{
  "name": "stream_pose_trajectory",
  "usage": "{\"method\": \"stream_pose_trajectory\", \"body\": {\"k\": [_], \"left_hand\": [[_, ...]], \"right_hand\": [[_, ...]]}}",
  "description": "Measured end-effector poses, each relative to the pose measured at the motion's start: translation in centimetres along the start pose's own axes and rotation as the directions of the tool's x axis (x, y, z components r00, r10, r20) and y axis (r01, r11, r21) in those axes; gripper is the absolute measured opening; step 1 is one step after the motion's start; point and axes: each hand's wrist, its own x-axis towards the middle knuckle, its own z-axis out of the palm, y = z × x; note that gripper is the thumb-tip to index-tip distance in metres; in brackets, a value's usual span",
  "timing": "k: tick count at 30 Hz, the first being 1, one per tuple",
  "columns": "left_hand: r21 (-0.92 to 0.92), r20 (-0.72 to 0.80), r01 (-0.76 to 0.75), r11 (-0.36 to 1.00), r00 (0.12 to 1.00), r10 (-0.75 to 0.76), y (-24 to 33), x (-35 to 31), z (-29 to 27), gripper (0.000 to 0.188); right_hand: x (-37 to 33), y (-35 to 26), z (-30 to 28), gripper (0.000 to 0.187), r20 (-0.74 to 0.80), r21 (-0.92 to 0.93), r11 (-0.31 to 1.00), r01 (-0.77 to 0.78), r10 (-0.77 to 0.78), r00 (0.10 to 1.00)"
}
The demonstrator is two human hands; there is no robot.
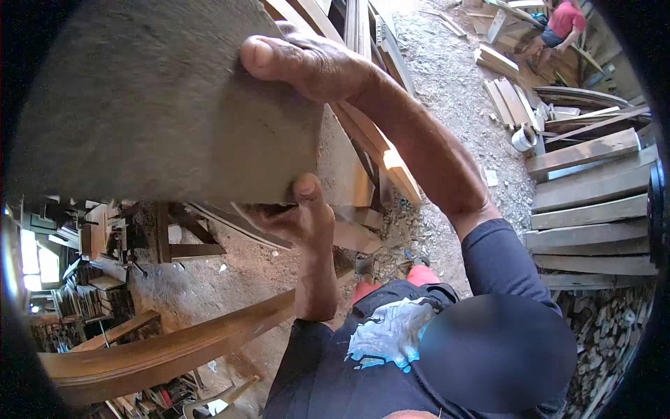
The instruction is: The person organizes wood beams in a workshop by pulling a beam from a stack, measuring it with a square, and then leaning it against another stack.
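A wide, rough grey-brown wooden board (139, 105) fills the upper left, very close to me. My right hand (314, 66) grips its upper right edge, with the thumb on the broad face and most of the fingers hidden behind. My left hand (303, 213) holds the lower edge near the right-hand corner. Its thumb presses on the face while the fingers curl underneath, partly out of sight. The board's far left end runs into the dark rim of the view.
A long curved wooden beam (174, 342) crosses the lower left. More timber (363, 140) leans beyond the board. Planks (593, 213) are stacked at the right, near a white bucket (523, 138). Wood chips litter the floor (453, 77). Another person (562, 24) bends at the upper right.
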Motion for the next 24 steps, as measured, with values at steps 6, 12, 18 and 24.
{"method": "stream_pose_trajectory", "body": {"k": [6,12,18,24], "left_hand": [[-0.108,0.045,0.097,0.989,0.995,-0.092,-4.3,-0.4,1.5,0.077],[-0.126,0.121,0.416,0.901,0.907,-0.402,-11.8,-5.6,0.1,0.076],[-0.111,0.127,0.456,0.883,0.888,-0.442,-13.3,-5.4,1.5,0.082],[0.701,0.382,-0.056,0.711,0.871,-0.308,-19.8,-2.4,-0.1,0.090]], "right_hand": [[0.0,8.4,-0.2,0.096,-0.025,0.060,0.995,-0.076,0.077,0.997],[-4.7,15.7,1.4,0.105,-0.018,0.075,0.903,-0.424,0.426,0.905],[-5.1,15.3,1.9,0.100,-0.132,0.037,0.962,-0.272,0.275,0.952],[-3.0,14.3,5.6,0.094,-0.367,-0.497,0.868,-0.003,-0.207,0.907]]}}
